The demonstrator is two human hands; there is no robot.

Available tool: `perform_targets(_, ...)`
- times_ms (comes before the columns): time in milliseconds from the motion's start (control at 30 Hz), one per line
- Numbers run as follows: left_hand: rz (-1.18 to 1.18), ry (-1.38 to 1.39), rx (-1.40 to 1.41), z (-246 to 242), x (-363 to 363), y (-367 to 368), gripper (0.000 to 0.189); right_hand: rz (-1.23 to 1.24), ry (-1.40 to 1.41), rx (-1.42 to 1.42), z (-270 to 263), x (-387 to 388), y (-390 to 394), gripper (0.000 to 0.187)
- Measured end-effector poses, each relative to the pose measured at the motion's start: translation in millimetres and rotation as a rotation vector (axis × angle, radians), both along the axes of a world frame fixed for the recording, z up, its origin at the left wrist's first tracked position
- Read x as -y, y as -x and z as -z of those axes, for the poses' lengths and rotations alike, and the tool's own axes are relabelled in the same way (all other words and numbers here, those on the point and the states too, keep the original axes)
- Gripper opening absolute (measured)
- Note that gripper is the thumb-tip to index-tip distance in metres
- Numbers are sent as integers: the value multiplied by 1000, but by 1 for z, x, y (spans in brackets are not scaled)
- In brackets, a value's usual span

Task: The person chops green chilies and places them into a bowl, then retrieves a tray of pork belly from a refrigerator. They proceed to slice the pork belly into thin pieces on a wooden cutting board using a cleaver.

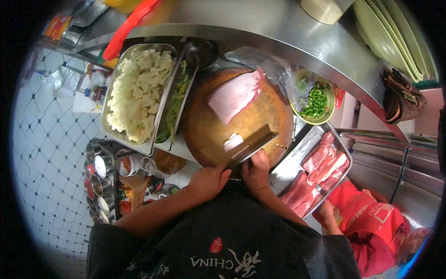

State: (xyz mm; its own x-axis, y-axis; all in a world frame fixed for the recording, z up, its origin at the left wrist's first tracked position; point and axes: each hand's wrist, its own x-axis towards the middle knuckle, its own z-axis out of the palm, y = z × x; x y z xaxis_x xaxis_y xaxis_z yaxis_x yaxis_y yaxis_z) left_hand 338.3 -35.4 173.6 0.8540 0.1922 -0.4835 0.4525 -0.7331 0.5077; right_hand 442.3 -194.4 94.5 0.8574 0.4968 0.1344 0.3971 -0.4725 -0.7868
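A cleaver [256, 143] is held aslant over the near part of a round wooden chopping block [198, 115]. My left hand [210, 179] grips it at its lower left end, where the handle is hidden. Farther along, my right hand [257, 169] has its fingers against the near side of the blade, partly hidden by it. A large slab of pale raw meat [235, 97] with a red edge lies on the far half of the block. Just left of the blade sits a small cut piece of meat [233, 142].
Left of the block stand a metal tray of cauliflower [139, 94] and a narrow tray of greens [177, 108]. To the right are a bowl of chopped green vegetables [315, 101] and a metal tray of raw meat [322, 164]. Someone in a red apron [366, 212] is beside that tray.
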Motion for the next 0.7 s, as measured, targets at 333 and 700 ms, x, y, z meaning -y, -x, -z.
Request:
perform_targets(333,4,147,60,0,-22,35,42,42,-56,200,15,-1,3,12)
perform_targets(700,-24,122,33,-33,-30,56,47,49,-93,164,12,-3,7,10)
